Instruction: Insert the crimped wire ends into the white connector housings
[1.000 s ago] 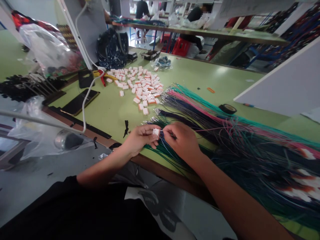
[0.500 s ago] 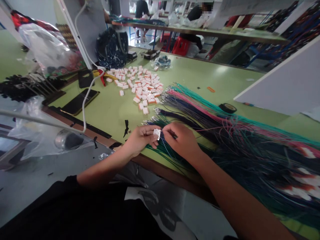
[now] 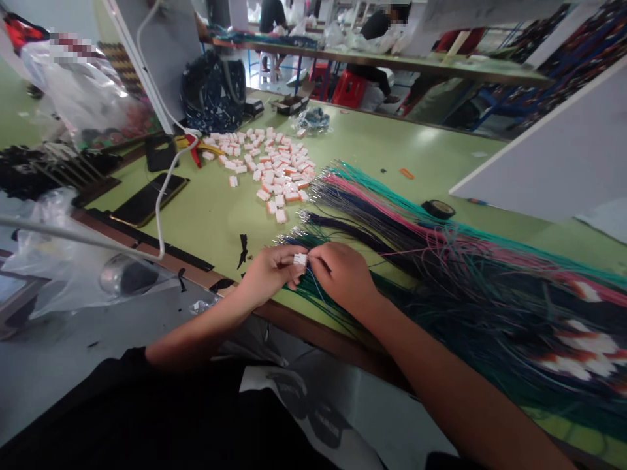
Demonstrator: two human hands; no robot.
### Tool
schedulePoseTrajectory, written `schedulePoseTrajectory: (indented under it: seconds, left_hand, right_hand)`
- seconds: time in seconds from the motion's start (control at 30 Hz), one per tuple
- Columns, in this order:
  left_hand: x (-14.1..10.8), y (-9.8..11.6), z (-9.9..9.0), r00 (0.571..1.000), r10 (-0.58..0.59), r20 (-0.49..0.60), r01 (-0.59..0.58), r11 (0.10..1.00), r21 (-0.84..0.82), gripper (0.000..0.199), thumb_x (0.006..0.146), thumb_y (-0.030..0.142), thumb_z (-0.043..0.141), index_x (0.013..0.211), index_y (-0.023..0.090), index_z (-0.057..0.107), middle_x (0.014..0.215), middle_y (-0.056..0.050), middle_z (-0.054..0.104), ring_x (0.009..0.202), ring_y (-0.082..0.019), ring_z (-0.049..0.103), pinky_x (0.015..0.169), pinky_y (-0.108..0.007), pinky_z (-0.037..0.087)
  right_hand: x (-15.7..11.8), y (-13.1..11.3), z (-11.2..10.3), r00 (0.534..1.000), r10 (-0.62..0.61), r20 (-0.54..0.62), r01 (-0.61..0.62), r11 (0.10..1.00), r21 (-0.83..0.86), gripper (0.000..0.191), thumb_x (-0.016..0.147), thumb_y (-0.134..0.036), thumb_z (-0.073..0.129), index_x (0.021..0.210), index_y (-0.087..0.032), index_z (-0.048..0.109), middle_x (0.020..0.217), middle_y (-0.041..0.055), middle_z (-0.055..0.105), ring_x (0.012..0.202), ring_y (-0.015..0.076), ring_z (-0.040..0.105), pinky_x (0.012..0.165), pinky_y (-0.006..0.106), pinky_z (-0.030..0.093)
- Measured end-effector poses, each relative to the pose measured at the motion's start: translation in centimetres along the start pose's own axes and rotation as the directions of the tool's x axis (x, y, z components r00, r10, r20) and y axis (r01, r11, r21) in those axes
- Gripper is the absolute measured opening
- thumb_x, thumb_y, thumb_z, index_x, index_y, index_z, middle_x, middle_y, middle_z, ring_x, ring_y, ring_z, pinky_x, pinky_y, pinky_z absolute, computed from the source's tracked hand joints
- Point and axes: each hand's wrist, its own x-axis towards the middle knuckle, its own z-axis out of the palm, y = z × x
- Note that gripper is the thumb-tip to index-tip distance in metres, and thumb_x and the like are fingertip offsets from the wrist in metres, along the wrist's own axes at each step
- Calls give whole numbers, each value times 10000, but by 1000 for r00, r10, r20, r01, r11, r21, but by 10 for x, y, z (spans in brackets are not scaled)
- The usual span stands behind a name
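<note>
My left hand pinches a small white connector between thumb and fingers, over the table's near edge. Close against the connector's right side, my right hand is closed in a pinch on a thin wire, whose end is too small to make out. A bluish wire hangs down from the connector. Beyond my hands lies a loose pile of white and orange connectors. Bundles of green, pink and dark wires with metal tips spread to the right.
A phone, red and yellow pliers and a white cable are at the left. Black tape lies behind the wires. Finished-looking white connectors sit at the right. People sit at a far table.
The view has shifted slightly. The connector in my left hand is turned a little, with its slotted face seen differently. Both hands remain close together.
</note>
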Motion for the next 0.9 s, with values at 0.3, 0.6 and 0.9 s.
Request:
schedulePoseTrajectory:
  seconds: [0.3,0.6,0.9]
  left_hand:
    - [-2,-4,-1,983,11,-185,-41,987,-157,202,636,162,675,830,133,632,557,30,609,483,-87,568,497,-216,497]
    - [-3,-7,-2,976,-83,-203,10,942,-336,223,596,166,733,788,134,622,597,23,632,498,-80,581,502,-197,507]
    - [-4,-6,-4,982,-116,-151,61,943,-326,198,632,164,722,797,144,615,603,21,629,516,-83,584,513,-195,498]
  right_hand:
    - [24,24,-31,972,179,150,-190,980,65,247,870,-316,463,974,-182,643,910,56,682,821,152,584,767,274,438]
    - [21,174,-90,646,763,31,-614,544,-572,291,781,-138,458,914,-206,707,1004,77,694,908,219,604,724,295,424]
    - [19,171,-78,647,736,200,-433,571,-698,282,806,-218,476,938,-182,723,1069,138,658,966,253,592,733,321,432]
